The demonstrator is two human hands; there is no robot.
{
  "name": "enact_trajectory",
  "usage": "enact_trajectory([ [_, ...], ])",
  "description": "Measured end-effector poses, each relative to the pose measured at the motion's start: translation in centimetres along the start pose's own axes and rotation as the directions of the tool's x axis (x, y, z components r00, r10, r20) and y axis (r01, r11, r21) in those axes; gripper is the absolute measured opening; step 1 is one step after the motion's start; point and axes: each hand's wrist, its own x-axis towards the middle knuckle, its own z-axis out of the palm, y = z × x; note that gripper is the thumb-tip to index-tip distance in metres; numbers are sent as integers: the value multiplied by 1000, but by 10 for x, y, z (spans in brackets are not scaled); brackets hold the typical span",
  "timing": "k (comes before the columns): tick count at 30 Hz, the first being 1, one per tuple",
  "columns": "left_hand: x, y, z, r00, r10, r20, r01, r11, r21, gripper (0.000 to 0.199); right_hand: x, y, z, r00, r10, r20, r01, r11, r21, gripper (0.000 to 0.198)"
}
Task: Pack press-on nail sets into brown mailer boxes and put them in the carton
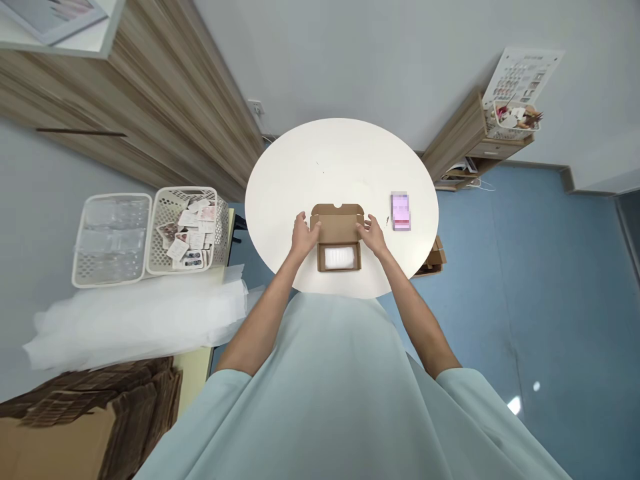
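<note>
In the head view, both my hands were partly open at the raised lid (pixel 337 228) of a small cardboard box (pixel 321 260), which sat near my edge of the round white surface (pixel 325 157). My left hand (pixel 304 239) had its thumb at the lid's left edge and its fingers spread outward; my right hand (pixel 373 235) matched it at the right edge. I couldn't tell whether I was pinching the card or only touching it. Inside the box lay a white packet (pixel 339 258), its contents impossible to make out. Beyond my right hand, a phone-like item (pixel 400 211) had its face blurred into pink and purple blocks. My pale shirt (pixel 340 373) ran up to the surface's near edge, and the surface partly hid a brown carton (pixel 437 257) beneath it. At lower left, the frame cut off some stacked cardboard (pixel 135 420).
</note>
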Motion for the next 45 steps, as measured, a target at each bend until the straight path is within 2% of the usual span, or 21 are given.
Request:
enact_trajectory([
  [4, -4, 14, 1, 997, -60, 52, 64, 995, -74, 76, 1, -8, 0, 1000, 19, 16, -20, 998, 60, 81],
  [8, -7, 26, -3, 994, -57, 96, 66, 994, -91, 82, -1, -13, -3, 1000, 3, 31, -6, 996, 86, 84],
  [15, -11, 31, -5, 995, 57, 79, -46, 991, -129, 83, -8, -16, -10, 986, -167, 0, 166, 984, 71, 84],
  [22, -34, 4, -2, 977, 206, 50, -204, 978, -45, 81, -41, -3, -11, 958, -287, 1, 287, 956, -61, 77],
  [27, -63, -26, 4, 970, 231, 73, -230, 973, -20, 79, -75, 12, -5, 941, -333, 57, 338, 930, -146, 75],
  [31, -85, -36, 3, 958, 278, 70, -282, 958, 51, 70, -99, 21, -3, 918, -394, 44, 393, 890, -229, 69],
  [34, -98, -35, -1, 941, 332, 68, -339, 926, 167, 64, -111, 25, -4, 925, -379, 9, 366, 889, -276, 65],
  [37, -108, -33, -6, 938, 337, 81, -346, 908, 235, 58, -120, 28, -6, 940, -342, -12, 324, 900, -290, 61],
  [42, -118, -37, -7, 926, 358, 123, -378, 893, 245, 47, -127, 27, -8, 948, -318, -19, 296, 902, -316, 55],
  [45, -122, -42, -4, 927, 347, 139, -372, 893, 254, 45, -130, 25, -7, 963, -269, 18, 257, 897, -358, 50],
])
